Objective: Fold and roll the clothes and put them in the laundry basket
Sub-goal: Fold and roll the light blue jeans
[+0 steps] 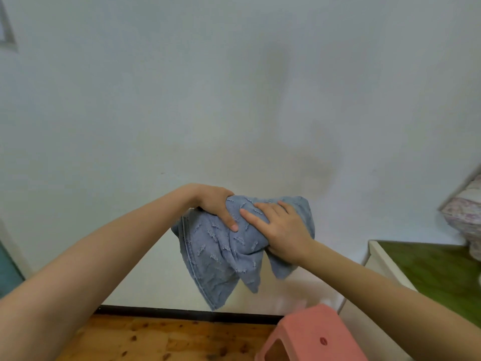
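Observation:
A blue textured towel (221,259) hangs in the air in front of a pale wall, bunched at the top with its corners drooping down. My left hand (214,204) grips the towel's upper left part, thumb pressed on the front. Gripping the bunched right side is my right hand (282,230), with its fingers spread over the cloth. No laundry basket is in view.
A pink plastic stool (312,334) stands on the wooden floor (156,337) at the bottom right. A white unit with a green top (429,269) sits at the right, with pale patterned fabric (466,217) above it. A dark skirting strip runs along the wall's foot.

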Demonstrator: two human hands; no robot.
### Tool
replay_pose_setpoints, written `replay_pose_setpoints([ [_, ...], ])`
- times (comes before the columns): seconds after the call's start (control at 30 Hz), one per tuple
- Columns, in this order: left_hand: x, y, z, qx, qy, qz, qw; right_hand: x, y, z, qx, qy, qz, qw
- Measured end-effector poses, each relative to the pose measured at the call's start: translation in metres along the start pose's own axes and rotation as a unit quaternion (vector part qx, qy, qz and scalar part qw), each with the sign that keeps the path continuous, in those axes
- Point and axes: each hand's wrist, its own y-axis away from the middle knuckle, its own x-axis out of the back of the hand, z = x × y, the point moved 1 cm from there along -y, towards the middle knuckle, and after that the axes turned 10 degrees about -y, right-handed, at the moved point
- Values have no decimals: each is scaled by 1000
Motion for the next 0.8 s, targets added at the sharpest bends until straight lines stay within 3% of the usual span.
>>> replay_pose_setpoints([
  [0.17,-14,17,20,9,-105,129,986,14,-15,9,-74,-46,-75,993],
  [0.3,-52,25,31,44,-299,231,925,27,-24,14,-146,-125,-107,976],
  [0.43,-85,21,28,47,-375,316,870,38,-31,20,-201,-180,-161,949],
  [0.57,-94,12,16,2,-371,413,832,41,-38,28,-222,-230,-242,916],
  [0.67,-88,5,14,-22,-297,432,851,38,-37,33,-244,-294,-257,888],
  [0.8,-71,0,16,-30,-283,451,846,36,-35,35,-262,-318,-231,881],
])
